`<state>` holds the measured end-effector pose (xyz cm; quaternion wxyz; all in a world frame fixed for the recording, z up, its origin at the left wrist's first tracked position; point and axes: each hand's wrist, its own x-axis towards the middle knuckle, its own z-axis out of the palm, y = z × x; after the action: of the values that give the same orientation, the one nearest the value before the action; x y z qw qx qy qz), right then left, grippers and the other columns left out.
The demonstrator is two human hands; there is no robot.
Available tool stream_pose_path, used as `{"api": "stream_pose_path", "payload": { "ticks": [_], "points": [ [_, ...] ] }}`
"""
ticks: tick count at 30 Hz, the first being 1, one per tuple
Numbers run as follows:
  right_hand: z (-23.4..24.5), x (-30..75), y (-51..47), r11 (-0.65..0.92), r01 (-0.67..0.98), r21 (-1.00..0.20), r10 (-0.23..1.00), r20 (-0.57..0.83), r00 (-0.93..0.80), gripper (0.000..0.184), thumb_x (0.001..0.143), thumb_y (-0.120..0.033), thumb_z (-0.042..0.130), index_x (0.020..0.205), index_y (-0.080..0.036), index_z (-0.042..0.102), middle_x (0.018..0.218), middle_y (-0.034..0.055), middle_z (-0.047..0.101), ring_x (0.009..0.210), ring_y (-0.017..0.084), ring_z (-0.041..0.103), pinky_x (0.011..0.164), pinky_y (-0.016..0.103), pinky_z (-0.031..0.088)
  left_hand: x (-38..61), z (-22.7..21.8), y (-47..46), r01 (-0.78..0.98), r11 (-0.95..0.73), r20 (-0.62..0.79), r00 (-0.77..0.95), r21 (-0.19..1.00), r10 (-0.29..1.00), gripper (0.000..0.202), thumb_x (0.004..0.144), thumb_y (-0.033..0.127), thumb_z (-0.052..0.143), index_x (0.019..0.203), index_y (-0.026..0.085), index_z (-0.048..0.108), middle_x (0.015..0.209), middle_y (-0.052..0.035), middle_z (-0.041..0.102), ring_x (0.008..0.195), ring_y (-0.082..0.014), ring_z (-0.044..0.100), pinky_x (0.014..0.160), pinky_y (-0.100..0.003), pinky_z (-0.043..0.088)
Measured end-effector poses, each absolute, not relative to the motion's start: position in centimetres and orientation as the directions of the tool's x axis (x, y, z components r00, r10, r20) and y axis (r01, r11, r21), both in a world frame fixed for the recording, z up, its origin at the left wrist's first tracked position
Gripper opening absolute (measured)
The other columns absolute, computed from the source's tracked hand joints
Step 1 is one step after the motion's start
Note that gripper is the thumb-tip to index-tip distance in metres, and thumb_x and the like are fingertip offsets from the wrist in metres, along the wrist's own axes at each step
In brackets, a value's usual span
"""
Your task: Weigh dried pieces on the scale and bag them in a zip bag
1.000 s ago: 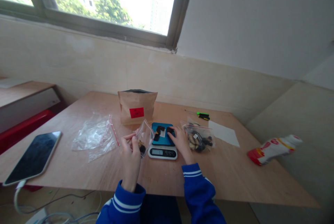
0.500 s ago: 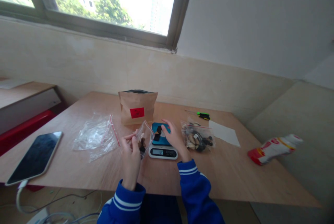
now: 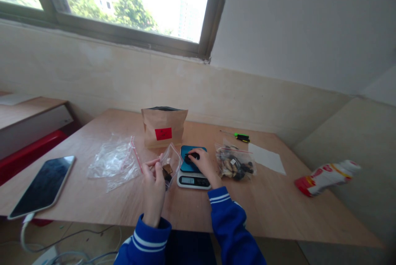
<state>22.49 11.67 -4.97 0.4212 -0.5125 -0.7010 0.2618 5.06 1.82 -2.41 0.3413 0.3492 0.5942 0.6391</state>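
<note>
My left hand (image 3: 154,186) pinches the edge of a small clear zip bag (image 3: 175,157), its mouth spread apart. Inside it lie brown and black dried pieces (image 3: 167,170). Just to the right stands a white kitchen scale (image 3: 202,182) with a blue plate (image 3: 185,150); its display is lit, but I cannot read the digits. Over that plate my right hand (image 3: 206,164) has its fingertips closed on a black dried piece (image 3: 189,159), partly hidden by the fingers. A fuller zip bag of dried pieces (image 3: 230,165) lies right of the scale.
Behind the hands stands an open brown paper pouch (image 3: 163,127) with a red label. Empty clear bags (image 3: 114,160) and a tablet (image 3: 43,186) on a cable lie left. Screwdrivers (image 3: 241,136), white paper (image 3: 267,158) and a red-white bottle (image 3: 326,177) are right.
My right hand's fingers have come down and closed on the black piece on the scale. A brown piece now shows higher in the small bag. My left hand has barely moved.
</note>
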Motion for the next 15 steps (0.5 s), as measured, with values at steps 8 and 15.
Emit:
{"api": "stream_pose_path", "payload": {
  "ticks": [8, 15],
  "points": [
    [-4.7, 23.5, 12.2, 0.229, 0.148, -0.962, 0.965, 0.244, 0.093, 0.022, 0.07, -0.037, 0.071, 0.08, -0.017, 0.072, 0.086, 0.0081, 0.075, 0.083, 0.023, 0.069, 0.082, 0.038, 0.053, 4.9, -2.6, 1.8, -0.005, -0.071, 0.058, -0.517, 0.997, 0.854, 0.024, 0.088, 0.043, 0.048, 0.097, 0.021, 0.048, 0.111, -0.015, 0.068, 0.103, -0.0274, 0.067, 0.084, -0.044, 0.053],
    [-0.1, 21.3, 9.4, 0.084, -0.303, -0.949, 0.996, 0.085, 0.011, 0.035, 0.065, -0.041, 0.078, 0.091, -0.018, 0.07, 0.092, 0.005, 0.075, 0.085, 0.02, 0.07, 0.08, 0.036, 0.057, 5.3, -2.4, 1.7, 0.006, -0.079, 0.071, -0.51, 0.997, 0.857, 0.022, 0.089, 0.041, 0.047, 0.096, 0.02, 0.049, 0.106, -0.0129, 0.068, 0.102, -0.026, 0.066, 0.085, -0.043, 0.053]
  ]
}}
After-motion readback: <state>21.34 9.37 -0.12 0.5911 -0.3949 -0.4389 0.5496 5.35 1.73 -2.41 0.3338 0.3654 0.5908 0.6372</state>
